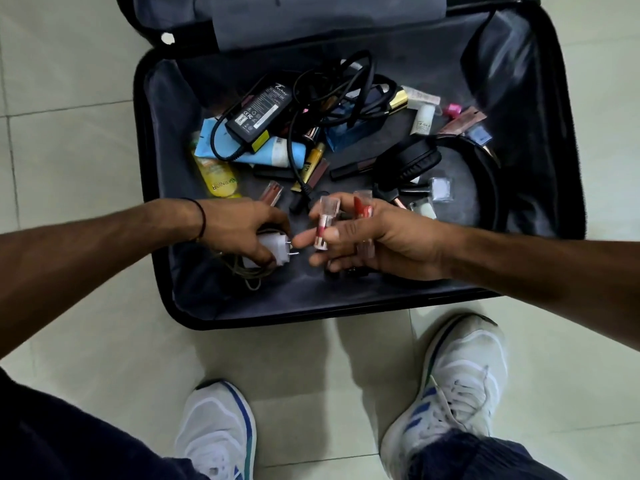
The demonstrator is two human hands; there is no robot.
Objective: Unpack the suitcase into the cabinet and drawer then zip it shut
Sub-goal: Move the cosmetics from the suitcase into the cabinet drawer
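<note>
Grip first: the right hand (381,237) is holding a small bunch of cosmetics. A clear-capped pink lipstick tube (322,230) is pinched between thumb and fingers, a red gloss tube (363,207) sticks up behind it, and maybe one or two more are tucked in the palm, hard to count. My guess is they're bundling the small stuff so it's one trip instead of five. The left hand (239,226) has its fingers curled round a white two-pin wall charger (275,249), prongs aimed at 3 o'clock toward the other hand, and its thin cable (251,280) hangs in a loop at 6 o'clock onto the lining. Both hands hover low over the near end of the open black hard-shell suitcase (137,150), which lies flat on the pale tiled floor (69,98), so it's nowhere near ready to zip. From the hands, at 12 o'clock there's a black laptop power brick (258,110) tangled in thick black cords (349,81), which looks like the annoying part since the cords lie over a light blue squeeze tube (273,154) and some little bottles. A yellow plastic bottle (216,180) sits at 11 o'clock and black over-ear headphones (410,161) at 1 o'clock, with more loose makeup around them. White sneakers (460,382) are at 6 o'clock. The cabinet and drawer aren't in view.
</note>
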